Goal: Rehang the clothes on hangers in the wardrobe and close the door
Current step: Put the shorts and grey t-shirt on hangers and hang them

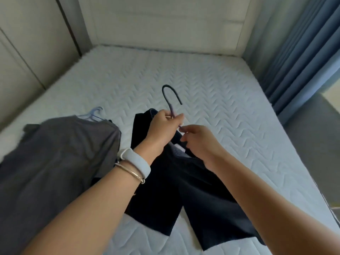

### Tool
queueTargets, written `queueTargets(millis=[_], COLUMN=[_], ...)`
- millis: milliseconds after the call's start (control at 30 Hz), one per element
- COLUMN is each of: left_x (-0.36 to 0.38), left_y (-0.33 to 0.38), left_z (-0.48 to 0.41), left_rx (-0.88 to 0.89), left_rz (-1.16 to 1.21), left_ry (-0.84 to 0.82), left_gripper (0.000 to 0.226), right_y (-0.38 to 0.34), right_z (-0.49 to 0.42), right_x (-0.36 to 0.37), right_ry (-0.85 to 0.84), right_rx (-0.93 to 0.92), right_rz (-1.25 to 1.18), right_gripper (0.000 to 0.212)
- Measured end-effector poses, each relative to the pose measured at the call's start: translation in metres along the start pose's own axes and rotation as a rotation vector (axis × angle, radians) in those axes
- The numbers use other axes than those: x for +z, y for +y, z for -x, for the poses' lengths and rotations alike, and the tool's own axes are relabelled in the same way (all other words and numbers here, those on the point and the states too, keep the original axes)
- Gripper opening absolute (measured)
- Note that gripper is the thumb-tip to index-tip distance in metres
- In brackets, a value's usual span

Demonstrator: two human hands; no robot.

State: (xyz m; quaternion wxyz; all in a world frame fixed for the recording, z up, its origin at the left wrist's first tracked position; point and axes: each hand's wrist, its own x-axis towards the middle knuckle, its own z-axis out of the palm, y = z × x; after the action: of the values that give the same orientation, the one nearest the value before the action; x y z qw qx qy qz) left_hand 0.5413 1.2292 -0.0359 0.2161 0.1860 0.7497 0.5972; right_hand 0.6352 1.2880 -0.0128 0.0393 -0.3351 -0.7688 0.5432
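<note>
A pair of black shorts (185, 183) lies on the white quilted mattress (211, 92), on a dark hanger (170, 96) whose hook sticks up above the waistband. My left hand (161, 127) pinches the hanger's neck just below the hook. My right hand (198, 142) holds the hanger's right arm at the shorts' waistband with curled fingers. To the left lies a grey T-shirt (60, 157) on a light blue hanger (93, 114), whose hook shows above the collar.
Wardrobe panels (27, 43) stand along the left of the bed. A padded headboard (165, 24) closes the far end. Blue curtains (303, 52) hang on the right, with grey floor (316, 137) beside the bed.
</note>
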Motion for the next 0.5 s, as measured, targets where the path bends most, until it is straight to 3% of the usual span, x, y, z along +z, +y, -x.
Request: queueTargets(millis=[167, 267, 400, 500], left_x=[-0.072, -0.129, -0.191, -0.23], left_y=[0.073, 0.111, 0.155, 0.186], left_z=[0.079, 0.138, 0.221, 0.278], left_rx=[0.117, 0.176, 0.218, 0.278], left_rz=[-0.127, -0.26, -0.416, -0.585], left_ry=[0.05, 0.008, 0.088, 0.168], left_gripper=[0.023, 0.025, 0.019, 0.017], right_y=[-0.069, -0.109, -0.166, -0.211], right_z=[0.081, 0.116, 0.159, 0.205], right_x=[0.009, 0.01, 0.024, 0.051], right_ry=[-0.218, -0.224, -0.091, -0.159], right_rx=[-0.185, -0.365, -0.775, -1.091], right_rz=[0.012, 0.108, 0.226, 0.344], right_gripper=[0.029, 0.024, 0.026, 0.042])
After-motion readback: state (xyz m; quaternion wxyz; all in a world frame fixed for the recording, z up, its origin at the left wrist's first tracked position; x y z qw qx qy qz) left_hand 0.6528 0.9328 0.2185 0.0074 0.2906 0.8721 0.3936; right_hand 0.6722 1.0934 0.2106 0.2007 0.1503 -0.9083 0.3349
